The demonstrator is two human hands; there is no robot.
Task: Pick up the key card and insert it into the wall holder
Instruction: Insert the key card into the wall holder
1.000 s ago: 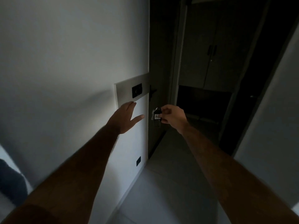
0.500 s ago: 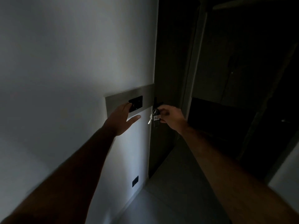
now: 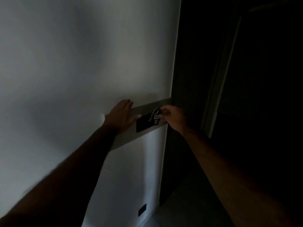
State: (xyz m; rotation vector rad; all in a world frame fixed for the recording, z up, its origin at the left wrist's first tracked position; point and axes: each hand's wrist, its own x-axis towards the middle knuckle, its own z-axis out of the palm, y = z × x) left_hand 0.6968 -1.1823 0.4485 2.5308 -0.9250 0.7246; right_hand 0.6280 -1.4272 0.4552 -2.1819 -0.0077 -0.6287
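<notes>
pickup: done | right hand (image 3: 172, 118) grip pinches key card (image 3: 155, 116), at wall holder (image 3: 146, 122) top | left hand (image 3: 122, 117) spread flat, empty, on wall | left: insertion, seating not visible

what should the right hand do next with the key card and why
Probably lower the key card into the black wall holder. The right hand pinches it by its key ring right over the holder's top edge, not visibly seated, while the left hand lies flat on the grey panel beside it.
</notes>
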